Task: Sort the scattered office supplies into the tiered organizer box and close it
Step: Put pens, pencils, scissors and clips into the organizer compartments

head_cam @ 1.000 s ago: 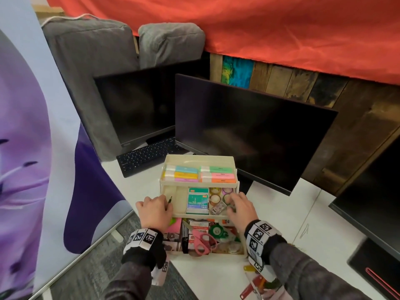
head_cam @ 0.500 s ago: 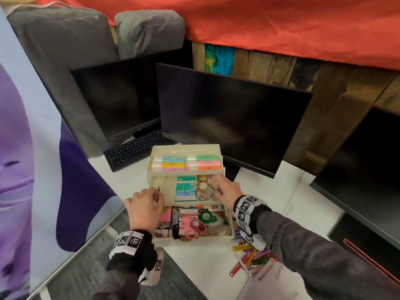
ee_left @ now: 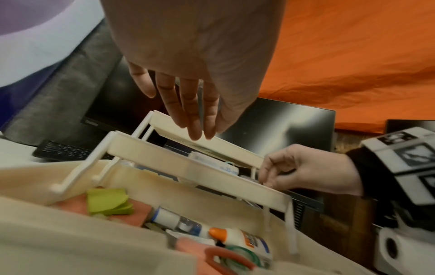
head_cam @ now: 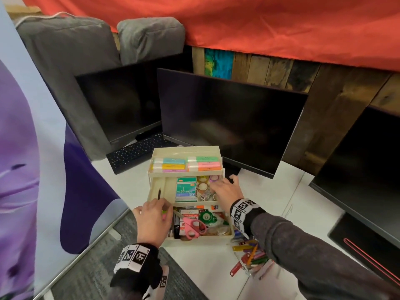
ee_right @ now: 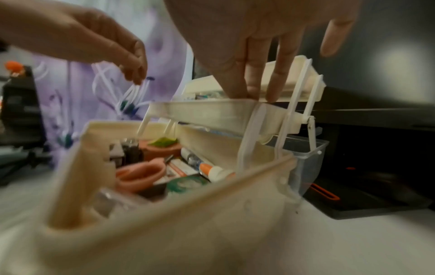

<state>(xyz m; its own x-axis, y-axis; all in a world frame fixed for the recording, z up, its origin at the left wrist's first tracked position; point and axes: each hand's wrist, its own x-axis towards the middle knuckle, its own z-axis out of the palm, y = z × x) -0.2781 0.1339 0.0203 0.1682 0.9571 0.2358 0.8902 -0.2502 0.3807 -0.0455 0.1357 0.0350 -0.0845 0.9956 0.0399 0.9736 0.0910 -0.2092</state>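
The cream tiered organizer (head_cam: 186, 240) stands open on the white table, its trays stepped back. The top tier (head_cam: 186, 149) holds pastel sticky-note packs. In the middle tier (head_cam: 165, 191) lie green staple boxes (head_cam: 185, 191) and tape rolls (head_cam: 203, 187). Pink scissors (head_cam: 191, 227) and a glue bottle (ee_left: 233, 236) lie in the bottom tier. My left hand (head_cam: 152, 221) hovers over the front left corner and holds a thin dark pencil (head_cam: 159, 192) whose tip points over the middle tier. My right hand (head_cam: 225, 190) rests straight fingers (ee_right: 247, 89) on that tier's right end.
Loose coloured pens (head_cam: 251, 254) lie on the table (head_cam: 205, 269) right of the box. Dark monitors (head_cam: 227, 120) and a keyboard (head_cam: 134, 154) stand close behind it. A purple banner (head_cam: 32, 148) borders the left, with carpet below the table edge.
My left hand has drawn back from the middle tier's front left corner toward me. My right hand has reached farther in over the tape rolls. The box stands as before.
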